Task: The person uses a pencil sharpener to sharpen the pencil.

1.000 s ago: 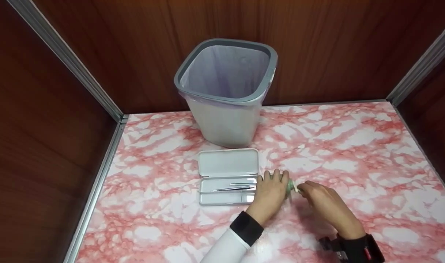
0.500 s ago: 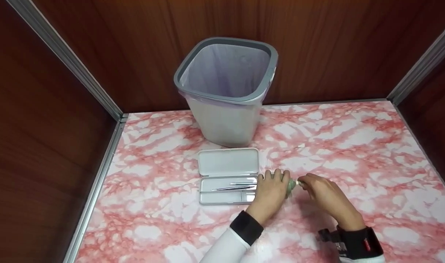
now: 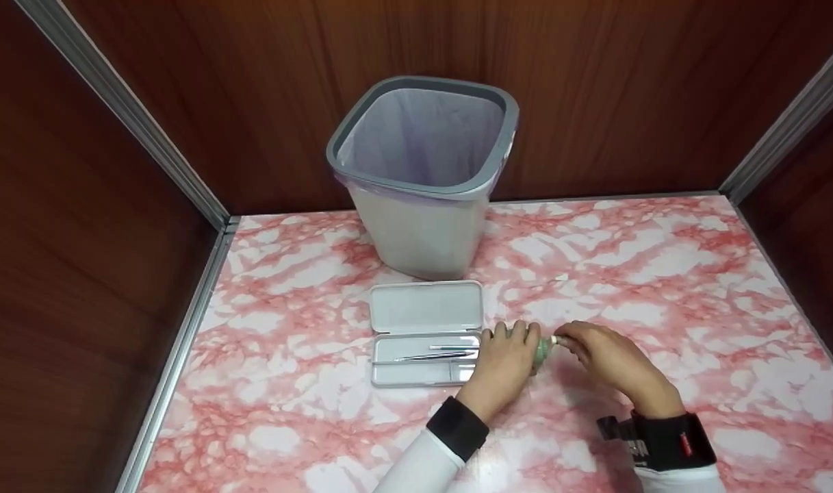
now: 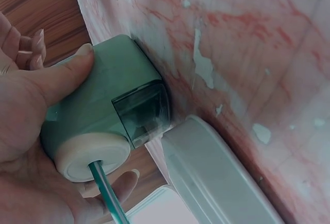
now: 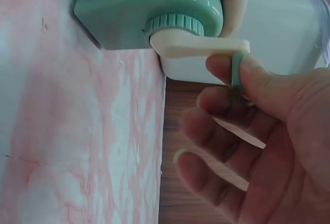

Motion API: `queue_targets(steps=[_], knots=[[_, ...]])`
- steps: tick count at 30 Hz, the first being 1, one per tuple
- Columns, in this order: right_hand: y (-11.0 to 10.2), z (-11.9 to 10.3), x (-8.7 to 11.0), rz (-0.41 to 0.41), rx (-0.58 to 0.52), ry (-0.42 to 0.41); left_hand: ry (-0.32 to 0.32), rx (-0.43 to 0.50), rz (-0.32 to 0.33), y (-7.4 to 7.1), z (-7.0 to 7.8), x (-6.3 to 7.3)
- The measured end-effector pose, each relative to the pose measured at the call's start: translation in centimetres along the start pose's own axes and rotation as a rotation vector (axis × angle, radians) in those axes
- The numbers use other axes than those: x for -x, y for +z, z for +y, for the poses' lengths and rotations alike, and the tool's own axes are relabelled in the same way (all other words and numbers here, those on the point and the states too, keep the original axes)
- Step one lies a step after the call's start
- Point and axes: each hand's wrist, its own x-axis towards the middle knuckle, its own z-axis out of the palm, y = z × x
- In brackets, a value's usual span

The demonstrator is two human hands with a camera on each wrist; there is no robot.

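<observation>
My left hand [image 3: 504, 366] grips a green crank pencil sharpener [image 4: 103, 90], its thumb laid over the top. A green pencil [image 4: 109, 193] sticks out of the sharpener's round cream front; its tip is hidden inside. My right hand [image 3: 611, 359] pinches the green knob [image 5: 237, 69] at the end of the cream crank arm [image 5: 201, 45] between thumb and index finger. In the right wrist view its other fingers are loosely bent. An open white pencil case [image 3: 409, 373] lies left of the sharpener, with a dark slim pencil or pen [image 3: 430, 357] over it.
Behind the case stands a grey-rimmed waste bin [image 3: 423, 236] with a translucent bag liner. Small white scraps [image 3: 561, 277] lie on the red-and-white marbled table [image 3: 306, 438]. Dark wood panels [image 3: 614, 89] enclose the table at the back and both sides.
My right hand has shifted slightly up and round with the crank knob, and the crank arm stands at a different angle. My left hand keeps the sharpener in nearly the same place.
</observation>
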Motion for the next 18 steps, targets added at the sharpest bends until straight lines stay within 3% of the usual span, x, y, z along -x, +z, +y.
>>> queue_targets(steps=[5,18], knots=[[-0.1,0.2,-0.1,-0.082,-0.035,0.062,0.008,0.021,-0.03,-0.1,0.1,-0.2],[1.4,1.5,-0.8,-0.033,-0.11,0.042,-0.007,0.06,-0.054,-0.3,0.1,-0.2]])
